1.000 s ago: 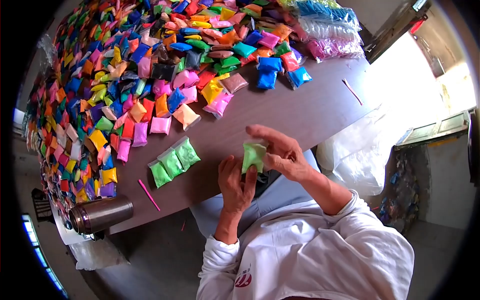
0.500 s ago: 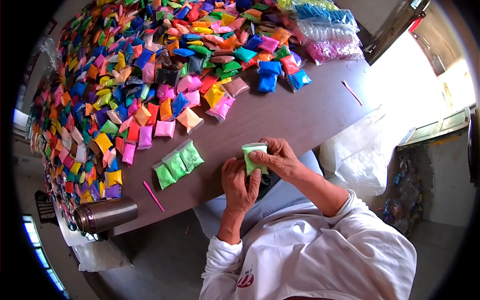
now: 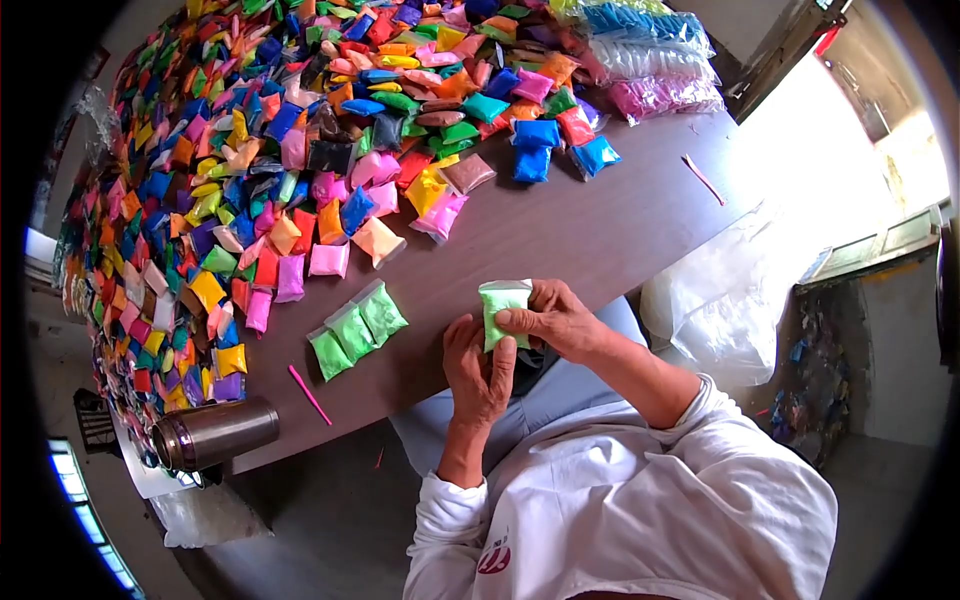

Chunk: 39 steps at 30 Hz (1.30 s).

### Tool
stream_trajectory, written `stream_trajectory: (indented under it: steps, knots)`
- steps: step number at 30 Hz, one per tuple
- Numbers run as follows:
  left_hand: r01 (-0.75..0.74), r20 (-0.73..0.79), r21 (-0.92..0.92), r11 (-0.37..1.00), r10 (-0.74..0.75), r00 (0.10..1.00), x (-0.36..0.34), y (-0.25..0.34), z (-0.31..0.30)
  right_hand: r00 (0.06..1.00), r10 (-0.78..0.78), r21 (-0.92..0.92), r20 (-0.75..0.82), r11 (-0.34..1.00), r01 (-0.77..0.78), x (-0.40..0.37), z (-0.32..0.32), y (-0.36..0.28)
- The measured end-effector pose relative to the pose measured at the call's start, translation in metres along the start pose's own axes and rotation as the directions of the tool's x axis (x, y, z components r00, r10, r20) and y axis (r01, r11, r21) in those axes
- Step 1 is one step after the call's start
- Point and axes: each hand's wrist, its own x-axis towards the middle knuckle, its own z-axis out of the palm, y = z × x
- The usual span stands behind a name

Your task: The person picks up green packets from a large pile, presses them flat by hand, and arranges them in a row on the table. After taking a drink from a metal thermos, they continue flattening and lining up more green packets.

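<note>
A light green packet in clear plastic is held upright over the table's near edge. My right hand pinches it from the right, thumb across its front. My left hand is closed around its lower left side, with the thumb against the bottom; the left fingertips are partly hidden behind it. On the table to the left lie several light green packets side by side in a row. Left of those rests a thin pink stick.
A large heap of coloured packets covers the table's far left. Two blue packets lie near stacked clear bags. A metal flask lies at the left edge. Another pink stick and a clear plastic bag are at right.
The held green packet has shifted very slightly to the left and more of its front shows. Both hands keep their hold; the packets on the table stay put.
</note>
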Motion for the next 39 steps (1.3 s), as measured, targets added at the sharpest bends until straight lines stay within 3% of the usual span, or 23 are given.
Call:
stream_trajectory:
  steps: [6, 11, 13, 16, 20, 22, 26, 28, 30, 32, 35, 39]
  knots:
    - [0.089, -0.030, -0.127, 0.988, -0.093, 0.995, -0.007, -0.009, 0.004, 0.994, -0.091, -0.062, -0.065, 0.994, 0.087, -0.008, 0.007, 0.009]
    - [0.104, -0.038, -0.146, 0.984, -0.111, 0.993, -0.007, -0.011, 0.003, 0.991, -0.066, -0.092, -0.116, 0.994, 0.055, -0.009, 0.009, 0.011]
    - [0.054, -0.032, -0.061, 0.997, -0.056, 0.998, -0.005, -0.009, 0.003, 0.986, -0.037, -0.126, -0.160, 0.992, 0.017, -0.008, 0.005, 0.008]
    - [0.045, 0.005, 0.032, 0.998, -0.045, 0.999, -0.002, -0.004, 0.002, 0.975, -0.148, -0.219, -0.164, 0.969, 0.110, -0.004, -0.004, -0.001]
    - [0.085, -0.072, -0.006, 0.996, -0.085, 0.994, -0.007, -0.008, 0.005, 0.995, -0.052, -0.129, -0.084, 0.991, 0.041, -0.006, -0.003, -0.005]
    - [0.072, -0.078, -0.006, 0.997, -0.072, 0.994, -0.007, -0.010, 0.006, 0.998, 0.064, 0.077, -0.011, 0.995, -0.063, -0.007, -0.003, 0.001]
    - [-0.020, -0.010, 0.007, 1.000, 0.020, 1.000, -0.003, -0.008, 0.002, 1.000, 0.001, -0.063, 0.016, 0.998, 0.000, -0.006, 0.000, 0.002]
    - [-0.046, -0.007, 0.038, 0.998, 0.047, 0.999, -0.001, -0.004, 0.004, 0.996, -0.010, -0.149, -0.092, 0.989, -0.004, -0.004, -0.001, 0.000]
    - [0.044, -0.100, -0.065, 0.997, -0.051, 0.994, -0.001, 0.002, 0.006, 0.996, -0.029, -0.156, -0.089, 0.988, 0.015, 0.000, 0.001, -0.004]
    - [0.016, -0.088, -0.067, 0.998, -0.022, 0.996, 0.003, 0.004, 0.001, 0.999, 0.048, -0.023, 0.022, 0.999, -0.047, 0.005, 0.002, -0.007]
    - [0.008, -0.077, -0.080, 0.997, -0.015, 0.997, 0.003, 0.002, -0.001, 0.993, 0.120, 0.017, -0.001, 0.993, -0.120, 0.006, 0.001, -0.008]
    - [0.047, -0.034, -0.147, 0.988, -0.052, 0.998, -0.002, -0.005, -0.001, 0.999, 0.032, -0.071, -0.030, 0.997, -0.034, 0.000, 0.005, -0.004]
